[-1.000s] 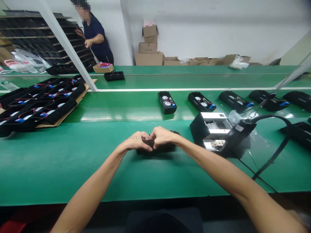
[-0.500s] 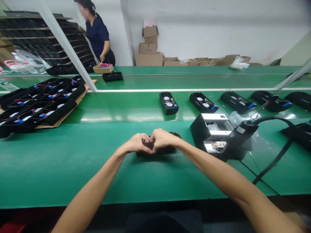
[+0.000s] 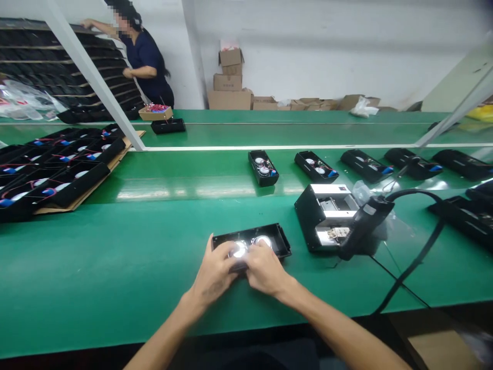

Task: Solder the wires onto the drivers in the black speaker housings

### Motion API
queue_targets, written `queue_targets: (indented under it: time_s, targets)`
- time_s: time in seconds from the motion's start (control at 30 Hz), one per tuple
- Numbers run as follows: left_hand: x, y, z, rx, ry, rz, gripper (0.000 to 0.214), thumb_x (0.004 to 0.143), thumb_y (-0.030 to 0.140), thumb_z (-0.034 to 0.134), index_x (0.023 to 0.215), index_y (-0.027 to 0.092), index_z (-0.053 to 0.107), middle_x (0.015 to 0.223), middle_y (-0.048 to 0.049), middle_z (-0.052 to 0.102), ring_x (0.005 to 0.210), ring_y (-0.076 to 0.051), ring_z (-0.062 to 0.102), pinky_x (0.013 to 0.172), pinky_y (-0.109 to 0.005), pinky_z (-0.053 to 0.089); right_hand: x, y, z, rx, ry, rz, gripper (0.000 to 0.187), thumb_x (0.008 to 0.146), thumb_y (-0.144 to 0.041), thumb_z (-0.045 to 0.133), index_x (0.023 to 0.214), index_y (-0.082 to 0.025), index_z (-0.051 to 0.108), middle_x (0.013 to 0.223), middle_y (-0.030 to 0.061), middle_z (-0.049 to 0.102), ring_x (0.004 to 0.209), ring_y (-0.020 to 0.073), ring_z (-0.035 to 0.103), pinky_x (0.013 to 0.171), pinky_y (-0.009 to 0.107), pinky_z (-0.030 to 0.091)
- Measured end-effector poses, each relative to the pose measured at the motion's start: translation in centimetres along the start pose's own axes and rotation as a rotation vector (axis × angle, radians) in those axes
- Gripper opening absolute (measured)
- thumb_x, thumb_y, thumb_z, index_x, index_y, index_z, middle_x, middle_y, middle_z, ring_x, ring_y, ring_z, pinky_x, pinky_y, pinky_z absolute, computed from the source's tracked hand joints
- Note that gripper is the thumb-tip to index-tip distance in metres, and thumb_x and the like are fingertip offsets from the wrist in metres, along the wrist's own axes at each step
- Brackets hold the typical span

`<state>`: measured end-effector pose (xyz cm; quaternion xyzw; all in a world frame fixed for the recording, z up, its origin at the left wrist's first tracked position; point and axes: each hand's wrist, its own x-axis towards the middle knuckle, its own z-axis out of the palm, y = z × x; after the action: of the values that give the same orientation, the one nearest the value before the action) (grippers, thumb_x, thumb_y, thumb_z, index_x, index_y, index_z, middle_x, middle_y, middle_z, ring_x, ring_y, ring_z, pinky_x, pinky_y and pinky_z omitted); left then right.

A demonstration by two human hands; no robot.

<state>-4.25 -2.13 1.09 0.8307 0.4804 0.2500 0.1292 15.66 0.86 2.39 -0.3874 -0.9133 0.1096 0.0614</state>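
A black speaker housing [image 3: 280,237] lies open side up on the green bench in front of me. Two round silver speaker drivers [image 3: 263,240] show inside it, partly covered by my fingers. My left hand [image 3: 215,270] grips the housing's left end, one finger outside the edge and others reaching over the left driver. My right hand [image 3: 267,270] is closed over the middle of the housing, fingertips bent down between the drivers. Whatever those fingertips pinch is hidden and blurred.
To the right stands a black-and-silver machine [image 3: 327,216], with a black cabled tool [image 3: 365,223] in front. Further housings [image 3: 264,168] line the belt behind. Filled housings lie on cardboard [image 3: 90,187] at left. Across the line a co-worker [image 3: 144,61] reaches toward stacked trays [image 3: 34,56].
The housing has turned so its open side and drivers now show. My hands have come apart from their fingertip-to-fingertip pose and moved down over it. The co-worker has raised an arm to the stack.
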Motion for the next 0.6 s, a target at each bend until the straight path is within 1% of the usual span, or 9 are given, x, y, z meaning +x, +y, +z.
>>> queue_targets:
  time_s: [0.1,0.17,0.27,0.33,0.4,0.47,0.5,0.53,0.6]
  targets:
    - [-1.7,1.3,1.4,0.079,0.115,0.069,0.037,0.084,0.002,0.066,0.110,0.027,0.074,0.131,-0.0075,0.075,0.130,-0.032,0.066,0.126,-0.078,0.018,-1.9,-0.4,2.4,-0.031,0.099,-0.042,0.021,0.085,-0.004,0.054,0.090,-0.013,0.072,0.080,0.0128,0.072,0.084,0.0255,0.061,0.080,0.041,0.037]
    - [-2.0,1.6,1.7,0.101,0.163,0.089,0.035,0.086,0.001,0.062,0.108,0.026,0.074,0.128,-0.0074,0.076,0.129,-0.032,0.067,0.127,-0.077,0.020,-2.5,-0.9,2.5,-0.035,0.152,-0.078,0.023,0.088,-0.001,0.051,0.090,-0.014,0.071,0.079,0.0114,0.073,0.083,0.0248,0.061,0.080,0.041,0.039]
    - [-1.9,1.5,1.9,0.124,0.218,0.122,0.031,0.088,0.003,0.059,0.103,0.025,0.074,0.124,-0.0070,0.077,0.126,-0.030,0.069,0.127,-0.075,0.021,-4.1,-1.3,0.4,0.050,0.305,-0.159,0.028,0.091,0.000,0.051,0.104,-0.015,0.070,0.091,0.0095,0.077,0.089,0.0238,0.066,0.083,0.040,0.046]
    - [-1.9,1.3,2.2,0.134,0.267,0.143,0.024,0.089,0.004,0.061,0.096,0.024,0.073,0.123,-0.0070,0.078,0.125,-0.029,0.070,0.128,-0.075,0.021,-5.9,-0.4,-1.9,0.125,0.586,-0.149,0.032,0.092,-0.003,0.058,0.118,-0.019,0.068,0.103,0.0085,0.078,0.097,0.0240,0.069,0.086,0.040,0.051]
    - [-2.0,1.2,2.5,0.132,0.301,0.152,0.019,0.088,0.005,0.064,0.090,0.022,0.071,0.121,-0.0071,0.078,0.124,-0.029,0.071,0.128,-0.074,0.020,-8.2,1.9,-4.2,0.087,1.006,0.049,0.037,0.090,-0.009,0.069,0.125,-0.023,0.067,0.108,0.0088,0.076,0.100,0.0262,0.069,0.087,0.042,0.054]
    - [-2.1,1.2,2.7,0.127,0.309,0.148,0.017,0.088,0.005,0.066,0.089,0.021,0.070,0.120,-0.0073,0.078,0.124,-0.029,0.071,0.128,-0.074,0.020,-10.4,5.3,-6.0,-0.044,1.330,0.429,0.044,0.087,-0.021,0.078,0.129,-0.021,0.066,0.116,0.0132,0.070,0.101,0.0301,0.067,0.087,0.047,0.054]
    - [-2.2,1.2,2.8,0.127,0.308,0.146,0.017,0.088,0.005,0.066,0.090,0.021,0.070,0.120,-0.0077,0.078,0.124,-0.030,0.071,0.128,-0.074,0.020,-11.2,7.2,-6.6,-0.065,1.366,0.616,0.051,0.086,-0.030,0.080,0.133,-0.019,0.064,0.124,0.0172,0.066,0.104,0.0325,0.066,0.088,0.050,0.054]
    - [-2.2,1.1,2.9,0.128,0.309,0.147,0.016,0.089,0.005,0.066,0.090,0.021,0.069,0.120,-0.0082,0.078,0.123,-0.030,0.071,0.128,-0.074,0.020,-11.9,9.0,-6.9,-0.042,1.317,0.763,0.054,0.085,-0.039,0.080,0.131,-0.016,0.064,0.129,0.0201,0.063,0.107,0.0347,0.064,0.091,0.054,0.054]
    - [-2.2,1.0,2.9,0.134,0.308,0.155,0.016,0.090,0.005,0.065,0.091,0.021,0.069,0.122,-0.0090,0.078,0.122,-0.031,0.072,0.127,-0.075,0.020,-12.7,11.8,-6.8,0.130,1.136,0.918,0.049,0.083,-0.050,0.079,0.117,-0.015,0.069,0.120,0.0194,0.067,0.104,0.0352,0.065,0.092,0.057,0.053]
